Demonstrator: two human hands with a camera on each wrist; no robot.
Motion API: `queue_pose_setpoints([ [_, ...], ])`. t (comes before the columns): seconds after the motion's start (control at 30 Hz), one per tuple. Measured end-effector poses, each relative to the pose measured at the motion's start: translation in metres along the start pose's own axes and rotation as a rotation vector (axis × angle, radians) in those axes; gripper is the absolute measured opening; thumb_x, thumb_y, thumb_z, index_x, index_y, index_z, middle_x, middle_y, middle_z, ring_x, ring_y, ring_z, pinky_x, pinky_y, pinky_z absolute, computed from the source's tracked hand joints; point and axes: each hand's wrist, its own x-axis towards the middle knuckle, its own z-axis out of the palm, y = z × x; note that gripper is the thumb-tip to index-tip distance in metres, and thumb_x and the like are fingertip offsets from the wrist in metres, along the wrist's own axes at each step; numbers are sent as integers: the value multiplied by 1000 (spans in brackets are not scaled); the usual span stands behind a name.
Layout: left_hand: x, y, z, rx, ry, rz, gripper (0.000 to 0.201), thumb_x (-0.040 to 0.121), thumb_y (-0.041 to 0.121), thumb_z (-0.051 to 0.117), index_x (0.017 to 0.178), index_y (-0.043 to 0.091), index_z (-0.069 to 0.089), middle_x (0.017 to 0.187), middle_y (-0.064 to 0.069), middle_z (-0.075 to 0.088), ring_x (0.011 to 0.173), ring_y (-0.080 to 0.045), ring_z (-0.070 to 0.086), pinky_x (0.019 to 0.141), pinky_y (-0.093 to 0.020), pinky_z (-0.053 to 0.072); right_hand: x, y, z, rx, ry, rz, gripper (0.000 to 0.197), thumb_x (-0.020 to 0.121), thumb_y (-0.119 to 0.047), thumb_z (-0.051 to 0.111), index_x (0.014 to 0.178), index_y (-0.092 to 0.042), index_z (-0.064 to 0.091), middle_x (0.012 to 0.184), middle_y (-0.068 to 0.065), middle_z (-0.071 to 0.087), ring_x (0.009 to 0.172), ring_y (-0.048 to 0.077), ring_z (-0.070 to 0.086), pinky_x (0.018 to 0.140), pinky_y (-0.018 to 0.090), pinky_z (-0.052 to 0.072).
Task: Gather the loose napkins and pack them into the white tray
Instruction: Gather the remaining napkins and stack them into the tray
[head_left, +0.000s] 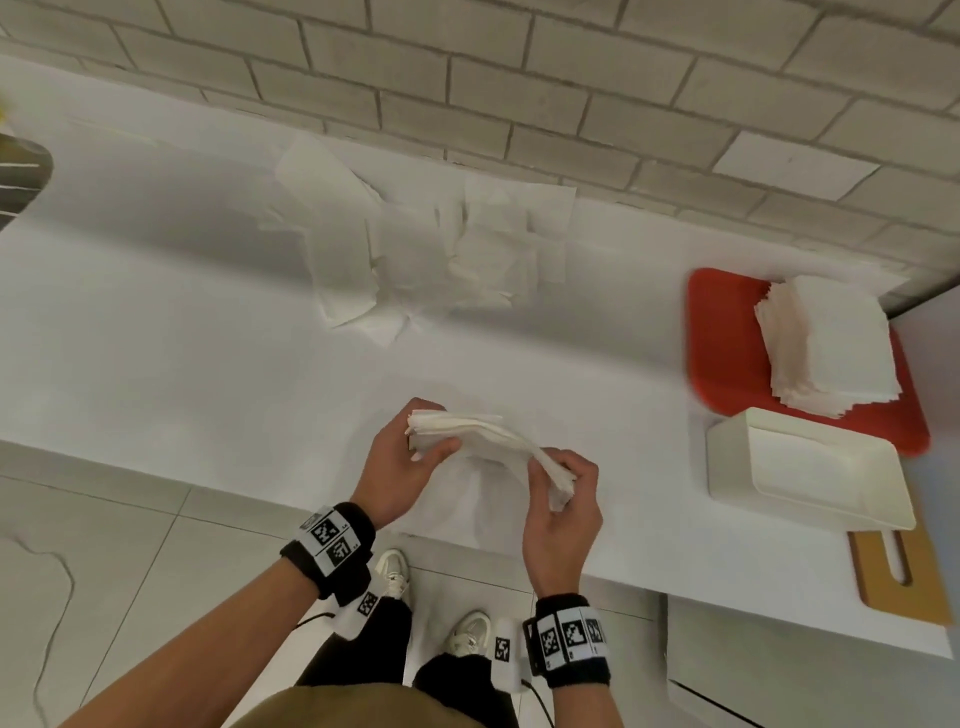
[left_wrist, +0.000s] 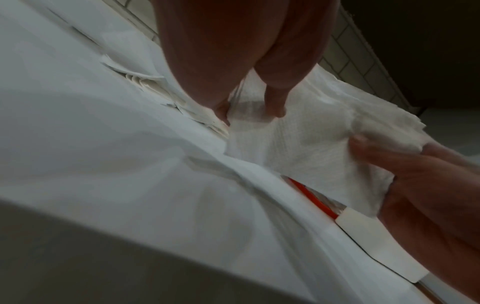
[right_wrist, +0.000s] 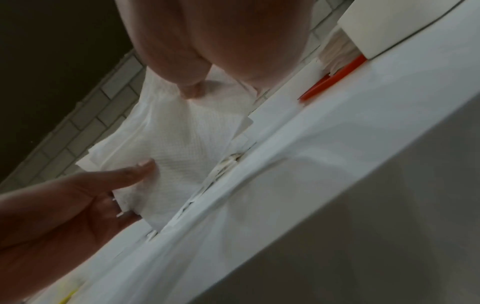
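A small stack of white napkins (head_left: 488, 434) hangs just above the white counter's front part, held at both ends. My left hand (head_left: 410, 452) pinches its left end and my right hand (head_left: 563, 488) grips its right end. The stack sags and bends between them. In the left wrist view the napkin stack (left_wrist: 306, 144) shows its textured underside, with my right thumb on it. The right wrist view shows the same napkin stack (right_wrist: 176, 144). A pile of loose napkins (head_left: 431, 249) lies scattered near the tiled wall. The white tray (head_left: 810, 467) stands empty at the right.
A red board (head_left: 722, 343) behind the tray carries a tall neat napkin stack (head_left: 826, 343). A wooden board (head_left: 909, 582) juts from under the tray at the counter's front edge. A tiled wall runs behind the counter. My feet stand on the tiled floor below.
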Motion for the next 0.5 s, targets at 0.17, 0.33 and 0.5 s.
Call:
queue_pose_setpoints([
  [0.17,-25,-16,23,168,29,23,48,96,6,76,125,39,58,108,18,73,94,-4,69,79,-17,52,-3,34,-13,-293,-139,-78,76,106,-8,67,142,-70,41,137,-36,53,128,-21,50,113,21,46],
  [0.33,-37,-4,36,211,123,123,50,94,8,81,133,29,60,114,24,70,102,-2,70,87,-13,51,-1,37,-27,-352,-115,-345,66,104,0,67,147,-47,49,129,3,62,109,-1,59,97,7,46],
  [0.5,-39,-22,42,505,84,150,58,98,14,76,145,36,50,121,14,68,106,-13,66,101,-41,54,1,54,-39,-507,-296,-219,77,107,-8,60,160,-55,29,139,-2,55,112,26,62,96,43,58],
])
